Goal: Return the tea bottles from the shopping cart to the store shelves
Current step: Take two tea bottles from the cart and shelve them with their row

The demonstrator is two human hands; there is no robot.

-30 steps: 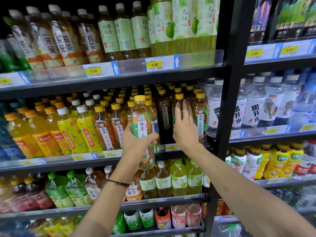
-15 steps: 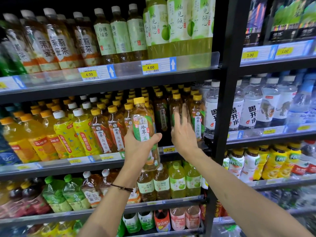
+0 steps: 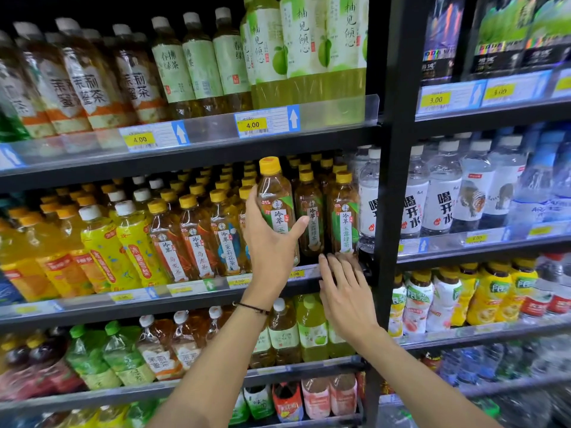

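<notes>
So the left grip (image 3: 272,242) is wrapped around a tea bottle (image 3: 275,189), the yellow-capped one with the green label. The thumb is on the right side of the label and the fingers curl around the left, so it's clamped on pretty solidly. The bottle is at the front of the middle shelf (image 3: 92,304), roughly upright with the top leaning a touch left. It's right in the slot between the blue-label teas (image 3: 227,239) and two matching green-label bottles (image 3: 311,217). The grip covers the bottom of the bottle, so can't tell if it's actually resting on the shelf or just held above it.

The right grip (image 3: 346,291) is lower down with nothing in it, fingers straight and a bit spread. The fingertips (image 3: 323,259) are up at the shelf's front lip, just under the green-label pair. Could be touching the rail or the bottle bases, honestly can't tell.

There's a thin dark wristband (image 3: 253,307) on the left wrist. Clear water bottles (image 3: 368,205) stand right next to the green-label teas, up against the black upright post (image 3: 391,211). On the shelf above, a yellow 4.00 price tag (image 3: 252,125) sits almost straight over the held bottle.
</notes>
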